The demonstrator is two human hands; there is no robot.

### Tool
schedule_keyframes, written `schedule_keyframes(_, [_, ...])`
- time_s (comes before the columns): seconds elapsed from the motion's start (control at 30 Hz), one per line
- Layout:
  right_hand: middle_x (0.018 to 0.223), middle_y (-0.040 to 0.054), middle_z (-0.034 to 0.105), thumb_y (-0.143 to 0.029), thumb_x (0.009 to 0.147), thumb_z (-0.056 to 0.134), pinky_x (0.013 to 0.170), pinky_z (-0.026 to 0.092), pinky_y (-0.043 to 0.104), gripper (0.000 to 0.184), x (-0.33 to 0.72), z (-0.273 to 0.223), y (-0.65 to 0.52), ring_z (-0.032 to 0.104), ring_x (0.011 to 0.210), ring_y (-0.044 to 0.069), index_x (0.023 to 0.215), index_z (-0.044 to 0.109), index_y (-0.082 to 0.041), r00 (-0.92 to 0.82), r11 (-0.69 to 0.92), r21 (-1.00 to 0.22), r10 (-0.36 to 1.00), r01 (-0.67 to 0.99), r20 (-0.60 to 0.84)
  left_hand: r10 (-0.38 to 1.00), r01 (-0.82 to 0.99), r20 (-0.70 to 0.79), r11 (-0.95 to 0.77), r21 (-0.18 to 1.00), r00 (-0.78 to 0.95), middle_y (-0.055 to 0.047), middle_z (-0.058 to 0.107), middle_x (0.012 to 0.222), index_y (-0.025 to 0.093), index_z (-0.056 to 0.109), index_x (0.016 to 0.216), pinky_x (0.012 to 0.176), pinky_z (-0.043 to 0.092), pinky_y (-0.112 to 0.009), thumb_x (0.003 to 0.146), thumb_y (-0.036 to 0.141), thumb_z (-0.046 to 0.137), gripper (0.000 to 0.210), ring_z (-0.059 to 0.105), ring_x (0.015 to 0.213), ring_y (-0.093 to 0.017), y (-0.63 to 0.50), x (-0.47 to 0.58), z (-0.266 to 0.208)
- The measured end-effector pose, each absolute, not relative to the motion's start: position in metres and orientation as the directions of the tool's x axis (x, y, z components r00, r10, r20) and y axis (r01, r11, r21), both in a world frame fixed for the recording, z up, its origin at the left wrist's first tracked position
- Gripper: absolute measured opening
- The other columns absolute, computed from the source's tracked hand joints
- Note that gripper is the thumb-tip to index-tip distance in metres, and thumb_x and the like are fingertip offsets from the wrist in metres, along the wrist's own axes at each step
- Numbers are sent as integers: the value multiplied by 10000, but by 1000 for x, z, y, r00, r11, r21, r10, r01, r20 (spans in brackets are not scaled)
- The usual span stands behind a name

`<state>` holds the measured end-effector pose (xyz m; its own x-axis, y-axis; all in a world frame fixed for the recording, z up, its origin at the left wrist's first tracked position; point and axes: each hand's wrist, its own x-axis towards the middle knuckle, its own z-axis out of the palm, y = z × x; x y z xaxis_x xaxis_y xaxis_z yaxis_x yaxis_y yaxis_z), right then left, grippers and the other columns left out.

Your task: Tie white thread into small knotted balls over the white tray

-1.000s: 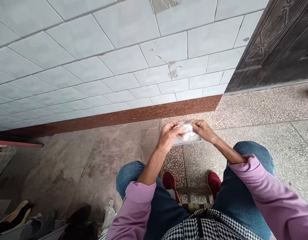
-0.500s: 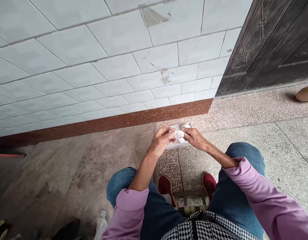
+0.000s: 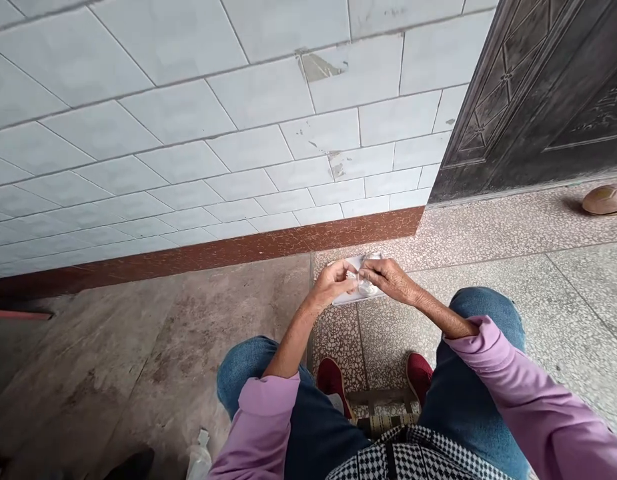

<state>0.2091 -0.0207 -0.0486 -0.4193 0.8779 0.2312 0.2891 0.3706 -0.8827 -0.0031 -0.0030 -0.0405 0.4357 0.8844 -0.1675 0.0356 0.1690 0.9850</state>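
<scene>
A small white piece (image 3: pixel 357 275) shows between my fingertips, and its kind is too small to make out. My left hand (image 3: pixel 332 285) is closed on it from the left, thumb and forefinger curled round. From the other side my right hand (image 3: pixel 391 279) pinches at it, its fingertips nearly touching those of the left. Directly below both hands, a shallow white tray (image 3: pixel 343 300) lies on the floor. Whitish rounded things (image 3: pixel 369 289) lie in it, partly covered by my hands.
A white tiled wall (image 3: pixel 248 143) with a red-brown base rises in front. At the right stand a dark carved door (image 3: pixel 543 113) and a brownish rounded object (image 3: pixel 605 200) on the speckled floor. My knees and red shoes (image 3: pixel 419 373) flank the tray. A clear plastic bag (image 3: pixel 199 460) lies lower left.
The white piece, which showed a broad round face before, is now mostly hidden between my fingers. My hands have turned slightly and drawn closer together. The view has shifted a little.
</scene>
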Motion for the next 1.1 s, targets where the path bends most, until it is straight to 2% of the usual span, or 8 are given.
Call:
schedule_keyframes(0.1, [664,-12,539,-561,1071,530,625,337,275,498,212,-46,-19,461,619,141,735,570,-195,-390,357,-889,891,287,232,827,16,-198,223,975,526,-11,695,699,169,684,936,630,506,-253,713,428,928,420,637,608,-133,-10,-5,-37])
schedule_keyframes(0.3, [664,-18,514,-718,1025,541,624,338,269,595,206,-46,-16,449,633,142,752,578,-191,-338,322,-914,912,245,230,866,-75,-193,255,964,461,-28,716,788,169,679,929,714,528,-282,679,462,943,467,661,688,-145,-13,1,-41])
schedule_keyframes(0.47, [660,-33,473,-717,980,620,614,322,264,557,206,-50,-13,415,632,140,796,602,-191,-292,294,-925,931,239,220,885,-103,-183,248,963,428,-7,700,791,175,653,879,742,474,-269,645,385,940,426,628,714,-138,-12,3,-43])
schedule_keyframes(0.63, [714,-9,555,-759,928,659,604,353,258,579,207,-55,-9,477,646,148,877,659,-183,-257,238,-943,950,232,177,920,-157,-109,180,971,375,-44,740,1036,162,670,862,822,483,-269,649,369,950,408,668,896,-160,-11,3,-44])
schedule_keyframes(0.8, [698,2,584,-789,901,662,635,383,267,619,205,-56,-7,500,658,151,779,638,-183,-238,219,-952,957,214,166,940,-218,-151,223,950,305,-10,711,914,166,684,919,791,510,-263,639,419,993,487,645,805,-123,-11,6,-45])
schedule_keyframes(0.9, [706,0,596,-745,887,708,605,381,262,570,201,-59,-9,483,625,140,823,651,-181,-173,181,-967,973,180,150,941,-327,-224,301,896,253,-29,740,975,172,706,1038,849,548,-285,581,397,1036,607,685,879,-141,-10,8,-46])
schedule_keyframes(1.0, [697,-5,582,-678,901,726,590,376,264,499,196,-62,-12,467,610,138,849,652,-187,-124,174,-971,980,161,155,917,-370,-308,386,845,253,-50,750,959,145,723,991,849,564,-299,510,416,1065,650,695,865,-147,-8,8,-49])
schedule_keyframes(1.1, [690,-9,560,-624,927,713,585,360,269,444,194,-61,-13,450,606,139,857,655,-189,-128,193,-965,977,176,172,919,-384,-306,384,840,249,-41,743,920,144,734,974,819,567,-305,502,441,1062,647,683,819,-142,-7,9,-51])
